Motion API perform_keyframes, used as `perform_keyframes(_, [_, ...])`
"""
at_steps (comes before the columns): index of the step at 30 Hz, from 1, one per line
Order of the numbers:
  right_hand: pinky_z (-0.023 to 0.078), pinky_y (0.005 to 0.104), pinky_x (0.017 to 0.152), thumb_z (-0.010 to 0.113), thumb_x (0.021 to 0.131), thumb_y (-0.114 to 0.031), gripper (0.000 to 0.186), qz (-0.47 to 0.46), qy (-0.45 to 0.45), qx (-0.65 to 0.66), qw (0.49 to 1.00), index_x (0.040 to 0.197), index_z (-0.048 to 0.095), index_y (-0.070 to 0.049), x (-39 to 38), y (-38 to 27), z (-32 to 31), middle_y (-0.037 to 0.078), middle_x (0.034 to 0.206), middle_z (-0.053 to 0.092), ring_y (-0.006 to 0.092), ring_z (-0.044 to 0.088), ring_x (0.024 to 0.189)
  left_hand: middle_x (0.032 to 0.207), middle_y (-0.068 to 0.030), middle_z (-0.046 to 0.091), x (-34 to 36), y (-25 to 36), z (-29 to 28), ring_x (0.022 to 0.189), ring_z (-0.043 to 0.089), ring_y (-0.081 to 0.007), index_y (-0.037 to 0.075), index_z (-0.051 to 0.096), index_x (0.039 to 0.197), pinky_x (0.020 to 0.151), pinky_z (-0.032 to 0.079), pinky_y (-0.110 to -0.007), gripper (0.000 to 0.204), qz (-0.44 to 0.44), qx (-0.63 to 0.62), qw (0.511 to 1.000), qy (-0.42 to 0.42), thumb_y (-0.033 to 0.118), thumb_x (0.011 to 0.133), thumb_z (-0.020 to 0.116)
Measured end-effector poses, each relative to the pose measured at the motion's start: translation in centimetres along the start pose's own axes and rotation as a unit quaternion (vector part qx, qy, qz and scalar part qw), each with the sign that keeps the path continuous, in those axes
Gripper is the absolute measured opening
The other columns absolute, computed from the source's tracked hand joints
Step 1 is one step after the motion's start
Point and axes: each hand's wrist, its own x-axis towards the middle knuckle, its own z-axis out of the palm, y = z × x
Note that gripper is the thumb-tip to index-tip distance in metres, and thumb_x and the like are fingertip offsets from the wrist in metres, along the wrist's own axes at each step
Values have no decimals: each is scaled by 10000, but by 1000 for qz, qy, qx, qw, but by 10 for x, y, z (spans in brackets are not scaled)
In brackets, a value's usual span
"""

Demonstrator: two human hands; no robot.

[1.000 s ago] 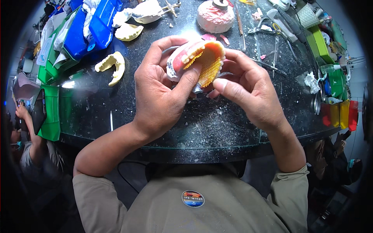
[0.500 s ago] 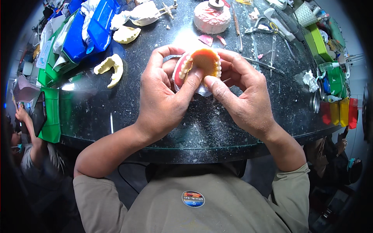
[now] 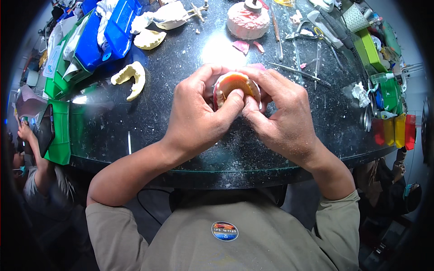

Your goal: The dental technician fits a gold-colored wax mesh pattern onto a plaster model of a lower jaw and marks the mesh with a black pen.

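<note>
Between my hands is a denture (image 3: 235, 82) with a row of whitish teeth, pink gum at the side and an orange, mesh-textured palate. My left hand (image 3: 195, 108) grips its left side, the thumb pressed on the palate and the fingers curled round the far edge. From the right, my right hand (image 3: 288, 115) holds the other side, with its thumb beside the left one near the rear of the palate. The fingers cover much of the outer rim, and the underside is hidden. Both hands are above the dark, speckled bench (image 3: 149, 122).
Cream plaster casts, one horseshoe-shaped (image 3: 135, 81) and one curved (image 3: 149, 39), lie at the left by blue bins (image 3: 122, 29). A round pink-and-white plaster block (image 3: 247, 22) stands at the back. Slim tools (image 3: 300, 73) and pliers (image 3: 307, 32) lie at right. Another person's hand (image 3: 25, 132) shows far left.
The denture has come slightly nearer and tilted, so less of its left side shows. My hands have drawn closer round it, and both thumbs have shifted on the palate.
</note>
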Motion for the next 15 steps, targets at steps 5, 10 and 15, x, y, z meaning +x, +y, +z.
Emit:
perform_keyframes(5, [509, 244, 620, 600, 728, 30, 464, 51, -62, 45, 996, 1189, 568, -5, 5, -5, -16, 104, 891, 642, 102, 601, 705, 723, -93, 666, 7, 9, -12, 650, 642, -95, -67, 615, 956, 570, 515, -223, 218, -115, -89, 988, -57, 105, 824, 633])
perform_keyframes(10, [512, 229, 633, 604, 671, -40, 527, 9, -139, 52, 989, 1195, 554, -9, 8, 2, -32, 99, 832, 649, 114, 622, 670, 749, -102, 676, 10, 8, -21, 659, 646, -93, -69, 645, 935, 580, 518, -226, 216, -124, -22, 979, -163, 122, 836, 643])
perform_keyframes(15, [526, 244, 723, 609, 707, -48, 505, 72, -200, 150, 966, 1200, 525, 21, 11, 0, -37, 116, 895, 650, 141, 658, 812, 750, -70, 681, 10, 15, -21, 606, 613, -59, -42, 672, 980, 516, 482, -198, 225, -127, -76, 956, -255, 153, 872, 647])
